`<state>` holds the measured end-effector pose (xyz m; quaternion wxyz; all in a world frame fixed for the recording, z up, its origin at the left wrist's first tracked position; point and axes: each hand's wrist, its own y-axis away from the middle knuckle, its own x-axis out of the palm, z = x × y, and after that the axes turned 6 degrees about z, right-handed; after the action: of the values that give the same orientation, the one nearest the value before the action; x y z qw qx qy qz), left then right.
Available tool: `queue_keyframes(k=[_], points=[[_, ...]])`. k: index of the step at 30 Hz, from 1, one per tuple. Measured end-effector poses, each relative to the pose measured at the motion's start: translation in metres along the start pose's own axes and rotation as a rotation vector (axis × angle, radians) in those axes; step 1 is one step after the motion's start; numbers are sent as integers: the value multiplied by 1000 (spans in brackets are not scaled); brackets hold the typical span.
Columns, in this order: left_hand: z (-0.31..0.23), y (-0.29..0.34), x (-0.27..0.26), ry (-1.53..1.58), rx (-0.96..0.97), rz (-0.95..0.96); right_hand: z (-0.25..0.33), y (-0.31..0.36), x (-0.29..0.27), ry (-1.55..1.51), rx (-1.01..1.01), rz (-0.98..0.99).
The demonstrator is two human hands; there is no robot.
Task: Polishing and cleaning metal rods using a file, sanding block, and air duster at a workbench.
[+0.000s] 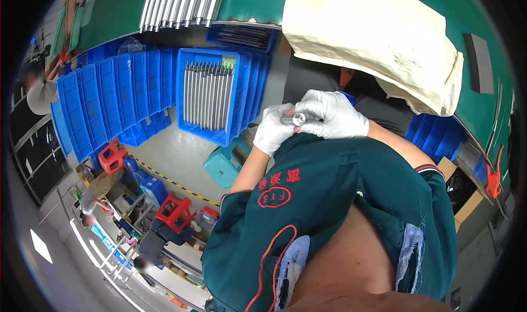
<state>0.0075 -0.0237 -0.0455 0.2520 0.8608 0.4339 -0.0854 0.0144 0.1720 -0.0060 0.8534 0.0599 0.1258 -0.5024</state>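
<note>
Both my hands wear white gloves and meet in front of my chest. My right hand [336, 115] grips a short silver metal rod [297, 118] whose round end faces the camera. My left hand [273, 128] closes on the same rod from the left side. Just beyond my hands stands a blue plastic crate [239, 100] filled with several long grey metal rods [207, 95] lying side by side. My dark green work jacket fills the lower middle of the view.
Stacks of blue crates [110, 100] stand at the left. A cream cloth [373, 43] lies over a green bench at the upper right. Red stools [174, 210] and a teal stool [224, 166] sit on the floor. Other people work at the far left.
</note>
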Motion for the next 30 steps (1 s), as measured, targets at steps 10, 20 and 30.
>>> queue_keyframes(k=[10,20,30], points=[[-5,1,-1,-3,34,44,6,0,0,-39,199,15],[-2,0,-4,-3,-18,103,0,1,3,-47,73,15],[1,-1,-1,202,-70,177,2,1,-1,2,88,121]])
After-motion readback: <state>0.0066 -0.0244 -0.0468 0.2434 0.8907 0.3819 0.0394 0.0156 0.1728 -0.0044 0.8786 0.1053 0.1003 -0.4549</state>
